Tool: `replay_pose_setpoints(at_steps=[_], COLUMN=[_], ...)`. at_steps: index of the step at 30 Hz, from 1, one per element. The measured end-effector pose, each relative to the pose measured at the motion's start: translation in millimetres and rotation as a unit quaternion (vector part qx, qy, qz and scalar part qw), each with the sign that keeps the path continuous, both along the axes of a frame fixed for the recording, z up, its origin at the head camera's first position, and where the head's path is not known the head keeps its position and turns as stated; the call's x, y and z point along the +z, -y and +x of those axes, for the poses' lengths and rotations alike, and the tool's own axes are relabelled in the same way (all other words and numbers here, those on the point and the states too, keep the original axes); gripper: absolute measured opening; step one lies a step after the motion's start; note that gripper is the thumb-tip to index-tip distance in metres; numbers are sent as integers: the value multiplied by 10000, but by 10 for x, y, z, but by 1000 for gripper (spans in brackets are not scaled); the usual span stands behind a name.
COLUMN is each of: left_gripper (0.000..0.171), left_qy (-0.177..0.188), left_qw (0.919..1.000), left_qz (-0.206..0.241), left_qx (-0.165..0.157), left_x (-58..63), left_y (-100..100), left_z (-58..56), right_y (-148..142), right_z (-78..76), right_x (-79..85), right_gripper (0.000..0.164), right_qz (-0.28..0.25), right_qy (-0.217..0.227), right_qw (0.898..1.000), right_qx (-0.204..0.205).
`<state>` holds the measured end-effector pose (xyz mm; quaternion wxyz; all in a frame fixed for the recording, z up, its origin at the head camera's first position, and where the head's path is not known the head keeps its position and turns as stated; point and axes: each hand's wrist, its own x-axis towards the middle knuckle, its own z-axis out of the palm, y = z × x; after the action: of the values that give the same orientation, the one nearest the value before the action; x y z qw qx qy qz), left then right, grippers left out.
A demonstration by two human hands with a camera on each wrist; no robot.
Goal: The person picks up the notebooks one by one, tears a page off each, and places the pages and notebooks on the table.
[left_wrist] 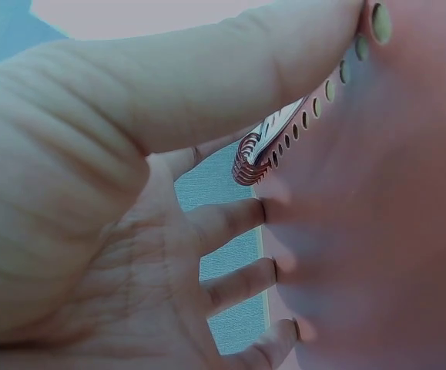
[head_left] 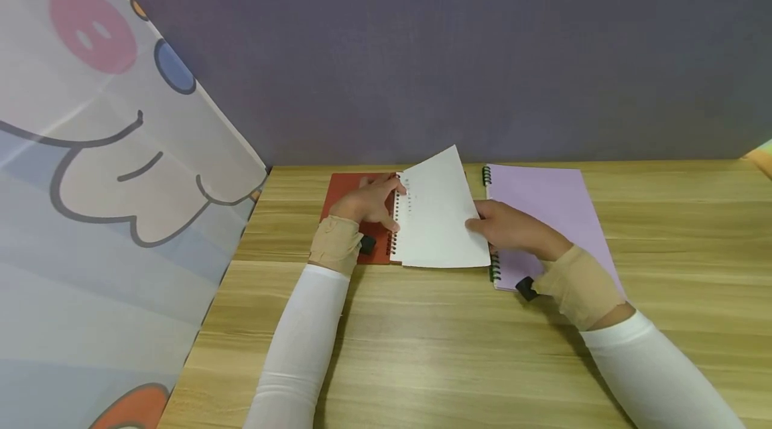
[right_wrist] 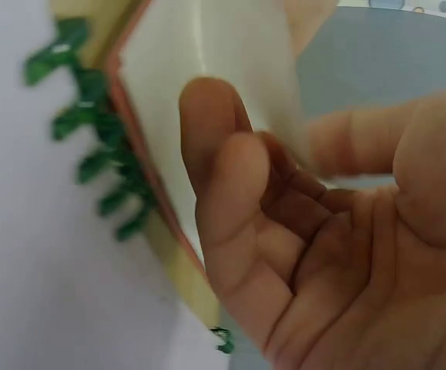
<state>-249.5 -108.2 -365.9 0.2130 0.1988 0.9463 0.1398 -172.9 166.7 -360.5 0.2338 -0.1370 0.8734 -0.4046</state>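
Observation:
A red spiral notebook (head_left: 375, 241) lies open near the wall, its cover folded out to the left. My right hand (head_left: 503, 224) pinches the right edge of a white page (head_left: 443, 214) between thumb and fingers. That page is lifted and slanted, its far corner raised. On the red cover (left_wrist: 392, 193), beside the spiral binding (left_wrist: 247, 162), my left hand (head_left: 369, 201) rests with spread fingertips and thumb touching it. In the right wrist view the page (right_wrist: 230, 46) bends at the fingers, and part of it is hidden behind them.
A purple notebook (head_left: 543, 191) with a green spiral binding (right_wrist: 107, 146) lies shut to the right, partly under my right arm. Behind the wooden table (head_left: 416, 348) stands a dark grey wall (head_left: 458, 47). A cartoon-printed panel (head_left: 120, 214) borders the left side.

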Motion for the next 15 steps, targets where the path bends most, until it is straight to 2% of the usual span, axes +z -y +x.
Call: replay_pose_setpoints(at_steps=[5,10,12,15], left_gripper=[102,106,106,104], left_qy=[-47,-114,-22,346], left_qw=[9995,9987,9987,9965], left_qz=[-322,-490,-486,-479], left_qx=[-2,8,144,590], left_x=[-1,1,19,78], left_y=[-29,-43,-39,-21], left_z=[-18,-21,-5,46], right_y=[-65,-108,-113,-98], right_z=[5,24,36,66], right_x=[156,282,316,361], right_gripper=[35,29,28,31], right_qz=[2,-177,-248,-276], right_qy=[-596,-992,-1050,-981], right_qw=[9976,9925,9915,9932], right_qx=[-366,-696,-728,-570])
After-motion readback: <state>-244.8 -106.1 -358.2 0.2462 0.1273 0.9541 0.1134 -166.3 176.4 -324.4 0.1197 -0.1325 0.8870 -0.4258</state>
